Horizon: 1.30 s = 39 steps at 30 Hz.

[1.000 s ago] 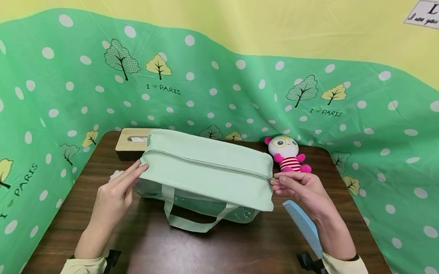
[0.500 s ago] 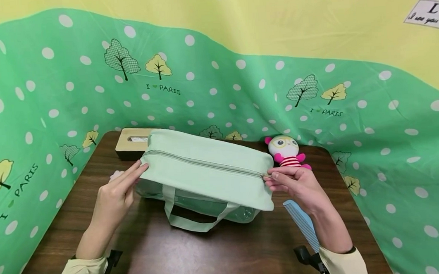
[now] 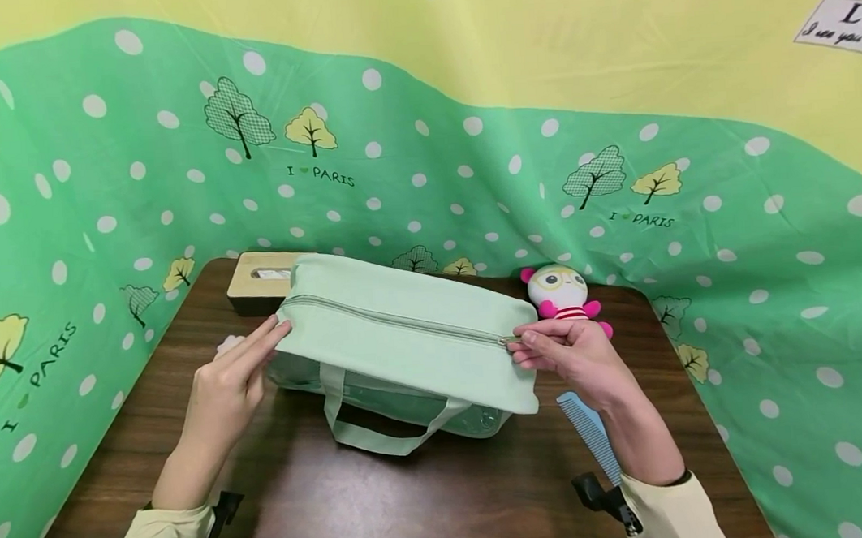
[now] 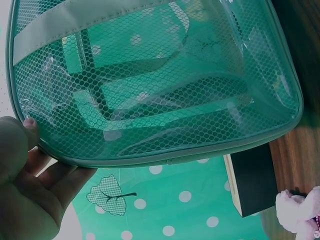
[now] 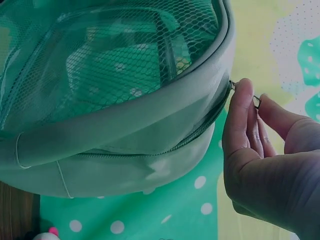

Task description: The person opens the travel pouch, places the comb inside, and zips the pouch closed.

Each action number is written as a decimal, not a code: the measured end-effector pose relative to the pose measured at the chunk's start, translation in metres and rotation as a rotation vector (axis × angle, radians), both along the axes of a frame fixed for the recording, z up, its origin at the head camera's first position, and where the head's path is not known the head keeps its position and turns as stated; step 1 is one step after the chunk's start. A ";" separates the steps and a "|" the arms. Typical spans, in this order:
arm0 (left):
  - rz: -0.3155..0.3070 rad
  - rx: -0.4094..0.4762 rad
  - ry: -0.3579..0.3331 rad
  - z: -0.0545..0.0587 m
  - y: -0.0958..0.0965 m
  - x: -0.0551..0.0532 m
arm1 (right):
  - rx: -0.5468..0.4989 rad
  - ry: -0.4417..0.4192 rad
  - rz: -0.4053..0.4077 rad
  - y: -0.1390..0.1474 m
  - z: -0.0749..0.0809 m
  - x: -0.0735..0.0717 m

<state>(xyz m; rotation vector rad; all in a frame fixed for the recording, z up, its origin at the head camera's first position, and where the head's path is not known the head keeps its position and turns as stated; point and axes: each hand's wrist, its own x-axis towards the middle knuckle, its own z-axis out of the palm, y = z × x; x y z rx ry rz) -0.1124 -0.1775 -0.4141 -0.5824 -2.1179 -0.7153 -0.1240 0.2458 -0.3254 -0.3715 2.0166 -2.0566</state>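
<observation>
A pale green zip bag (image 3: 410,293) with clear mesh sides (image 4: 150,95) stands on the dark wooden table, its zipper side up. My left hand (image 3: 221,394) holds the bag's upper left edge, thumb on the near side and fingers over the rim. Near the right end of the zipper (image 3: 405,323), my right hand (image 3: 570,351) pinches the metal zipper pull (image 5: 257,102) between thumb and fingers. The bag's handle strap (image 3: 382,446) hangs down at the front. Behind the slider, the zipper's right end is partly hidden by my right hand.
A wood-topped tissue box (image 3: 245,287) stands behind the bag at left. At the back right sits a pink and white plush toy (image 3: 558,288). A blue comb (image 3: 589,431) lies beside my right forearm. Something small and pale pink (image 4: 295,212) is left of the bag.
My right hand has drawn the zipper pull leftward along the zipper, away from the bag's right end. The left hand and the bag have stayed in place.
</observation>
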 end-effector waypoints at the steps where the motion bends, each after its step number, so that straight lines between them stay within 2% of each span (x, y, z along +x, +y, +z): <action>1: -0.001 0.004 0.004 0.000 0.000 0.000 | -0.004 -0.006 0.002 -0.001 0.001 0.000; 6: 0.009 -0.004 -0.011 0.000 0.000 0.000 | -0.003 -0.018 0.006 -0.008 0.004 -0.002; 15: 0.007 0.019 0.010 0.001 0.002 0.001 | 0.109 -0.038 -0.007 -0.027 0.013 -0.005; 23: 0.013 -0.007 -0.017 0.002 0.000 0.001 | 0.179 -0.034 0.002 -0.040 0.016 -0.009; 32: 0.012 0.008 0.000 0.001 0.002 -0.001 | 0.202 -0.114 0.000 -0.057 0.021 -0.017; 39: 0.011 0.013 -0.012 -0.001 0.003 0.000 | 0.168 -0.124 0.036 -0.068 0.020 -0.024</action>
